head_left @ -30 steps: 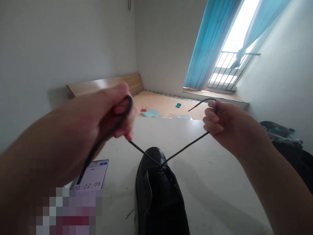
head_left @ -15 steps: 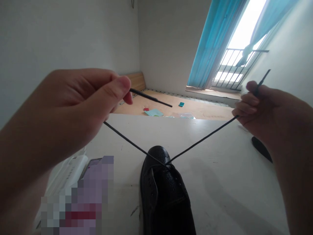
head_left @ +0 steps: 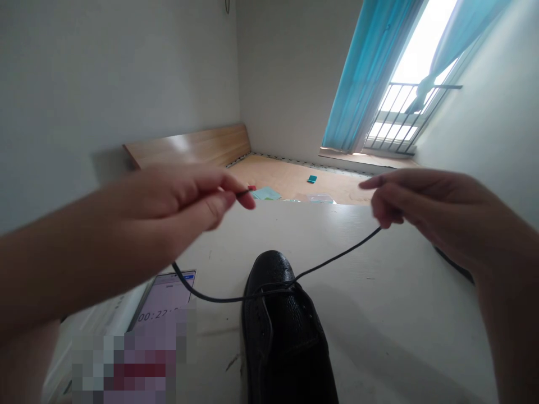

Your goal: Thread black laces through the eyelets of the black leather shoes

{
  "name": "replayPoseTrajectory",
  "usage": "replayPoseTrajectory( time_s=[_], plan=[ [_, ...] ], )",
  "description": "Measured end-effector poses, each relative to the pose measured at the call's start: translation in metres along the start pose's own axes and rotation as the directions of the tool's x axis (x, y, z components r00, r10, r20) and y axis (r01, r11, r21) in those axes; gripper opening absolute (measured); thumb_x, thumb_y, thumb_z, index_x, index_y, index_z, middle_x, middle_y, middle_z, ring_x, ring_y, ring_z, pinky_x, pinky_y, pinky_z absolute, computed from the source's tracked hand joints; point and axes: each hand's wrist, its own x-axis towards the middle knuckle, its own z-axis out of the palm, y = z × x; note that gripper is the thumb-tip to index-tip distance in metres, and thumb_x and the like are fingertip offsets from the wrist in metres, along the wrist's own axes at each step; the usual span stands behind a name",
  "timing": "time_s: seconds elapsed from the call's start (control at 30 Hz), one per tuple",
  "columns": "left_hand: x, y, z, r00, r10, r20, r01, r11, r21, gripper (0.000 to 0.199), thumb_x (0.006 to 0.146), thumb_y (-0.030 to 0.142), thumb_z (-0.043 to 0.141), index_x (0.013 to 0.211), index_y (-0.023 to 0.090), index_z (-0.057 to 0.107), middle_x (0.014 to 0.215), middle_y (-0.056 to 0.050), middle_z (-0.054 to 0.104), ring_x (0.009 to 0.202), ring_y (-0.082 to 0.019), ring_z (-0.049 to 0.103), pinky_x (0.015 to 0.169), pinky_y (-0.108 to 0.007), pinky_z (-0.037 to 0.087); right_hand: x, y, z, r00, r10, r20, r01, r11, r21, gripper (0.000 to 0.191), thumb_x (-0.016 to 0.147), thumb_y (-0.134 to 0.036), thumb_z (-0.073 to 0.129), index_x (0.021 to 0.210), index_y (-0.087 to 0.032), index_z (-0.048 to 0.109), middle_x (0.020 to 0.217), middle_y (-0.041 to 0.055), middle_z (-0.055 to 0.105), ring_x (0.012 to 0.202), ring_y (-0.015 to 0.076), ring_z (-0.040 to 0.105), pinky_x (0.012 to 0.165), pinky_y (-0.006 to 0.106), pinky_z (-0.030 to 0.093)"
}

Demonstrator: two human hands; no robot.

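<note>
A black pebbled leather dress shoe stands on the white table, toe pointing away from me. A thin black shoelace runs out of its top eyelets to both sides. My left hand pinches one lace end near its tip between thumb and fingers, and that side sags in a low curve above the table. My right hand grips the other side, which rises at a slant from the shoe. Both hands hover above the table's far half, apart from the shoe.
A phone showing a timer lies left of the shoe, partly covered by a pixelated patch. A dark object lies beneath my right forearm. Beyond the table's far edge, a wooden floor holds small coloured items, below a blue-curtained railed window.
The lace has gone from taut to slack, mainly on the left. Both hands have moved closer together and my right hand has dropped lower. The shoe has not moved.
</note>
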Motion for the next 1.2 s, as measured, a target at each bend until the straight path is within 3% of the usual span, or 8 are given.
replayPoseTrajectory(
  time_s=[0.1, 0.2, 0.37, 0.57, 0.83, 1.03, 1.13, 1.2],
  plan=[
    [-0.003, 0.015, 0.018, 0.939, 0.042, 0.341, -0.121, 0.969, 0.214, 0.027, 0.095, 0.037, 0.038, 0.100, 0.027, 0.063, 0.065, 0.005, 0.053, 0.059, -0.013, 0.048, 0.053, -0.023, 0.033, -0.012, 0.007, 0.024, 0.919, 0.132, 0.372, -0.110, 0.991, -0.080, 0.025, 0.088, -0.040, 0.061, 0.101, -0.018, 0.064, 0.077, 0.0026, 0.070, 0.062, 0.0121, 0.061, 0.056, 0.026, 0.046],
    [-0.003, 0.018, 0.034, 0.863, 0.056, 0.503, -0.219, 0.937, 0.272, 0.032, 0.096, 0.037, 0.036, 0.079, 0.025, 0.060, 0.069, 0.004, 0.061, 0.064, -0.015, 0.054, 0.056, -0.026, 0.034, -0.025, 0.016, 0.048, 0.830, 0.250, 0.499, -0.201, 0.968, -0.151, 0.014, 0.091, -0.033, 0.055, 0.089, -0.020, 0.058, 0.083, 0.0038, 0.072, 0.068, 0.0141, 0.064, 0.059, 0.026, 0.048],
    [-0.004, 0.016, 0.058, 0.833, 0.050, 0.551, -0.295, 0.883, 0.366, 0.028, 0.093, 0.029, 0.043, 0.078, 0.024, 0.065, 0.073, 0.001, 0.067, 0.065, -0.018, 0.059, 0.056, -0.029, 0.032, -0.038, 0.026, 0.054, 0.754, 0.358, 0.550, -0.257, 0.932, -0.256, 0.017, 0.094, -0.033, 0.050, 0.084, -0.020, 0.056, 0.084, 0.0027, 0.069, 0.073, 0.0150, 0.062, 0.067, 0.029, 0.050],
    [-0.008, 0.017, 0.081, 0.842, 0.066, 0.535, -0.302, 0.880, 0.367, 0.022, 0.083, 0.020, 0.048, 0.083, 0.026, 0.069, 0.074, 0.001, 0.071, 0.066, -0.021, 0.064, 0.052, -0.029, 0.029, -0.043, 0.039, 0.048, 0.610, 0.457, 0.647, -0.331, 0.889, -0.316, 0.022, 0.098, -0.037, 0.043, 0.088, -0.019, 0.053, 0.079, 0.0020, 0.067, 0.068, 0.0151, 0.062, 0.065, 0.030, 0.050],
    [-0.005, 0.020, 0.097, 0.861, 0.006, 0.509, -0.219, 0.907, 0.359, 0.021, 0.083, 0.029, 0.053, 0.076, 0.024, 0.072, 0.071, -0.002, 0.071, 0.065, -0.021, 0.065, 0.049, -0.029, 0.026, -0.050, 0.048, 0.062, 0.538, 0.442, 0.718, -0.493, 0.856, -0.157, 0.026, 0.094, -0.044, 0.048, 0.091, -0.018, 0.050, 0.067, -0.0011, 0.062, 0.061, 0.0143, 0.062, 0.059, 0.028, 0.045],
    [-0.004, 0.021, 0.100, 0.863, 0.015, 0.504, -0.223, 0.907, 0.356, 0.015, 0.079, 0.024, 0.056, 0.072, 0.023, 0.069, 0.068, -0.001, 0.069, 0.064, -0.021, 0.063, 0.049, -0.029, 0.026, -0.045, 0.060, 0.066, 0.550, 0.360, 0.754, -0.521, 0.853, -0.027, 0.024, 0.090, -0.039, 0.059, 0.084, -0.019, 0.047, 0.062, -0.0041, 0.059, 0.057, 0.0099, 0.056, 0.050, 0.021, 0.029],
    [-0.004, 0.023, 0.099, 0.855, 0.015, 0.519, -0.242, 0.896, 0.373, 0.015, 0.079, 0.021, 0.055, 0.066, 0.021, 0.064, 0.065, -0.001, 0.067, 0.063, -0.021, 0.063, 0.049, -0.029, 0.025, -0.042, 0.065, 0.064, 0.542, 0.329, 0.773, -0.500, 0.866, -0.018, 0.025, 0.090, -0.042, 0.060, 0.088, -0.019, 0.049, 0.065, -0.0035, 0.059, 0.059, 0.0101, 0.054, 0.051, 0.022, 0.031],
    [-0.004, 0.024, 0.097, 0.857, 0.013, 0.515, -0.247, 0.887, 0.390, 0.017, 0.083, 0.022, 0.053, 0.069, 0.021, 0.063, 0.067, -0.002, 0.067, 0.063, -0.021, 0.062, 0.050, -0.030, 0.026, -0.042, 0.064, 0.062, 0.582, 0.312, 0.751, -0.451, 0.892, -0.020, 0.027, 0.091, -0.045, 0.057, 0.091, -0.019, 0.051, 0.071, -0.0020, 0.059, 0.064, 0.0109, 0.054, 0.056, 0.023, 0.037]
  ],
)
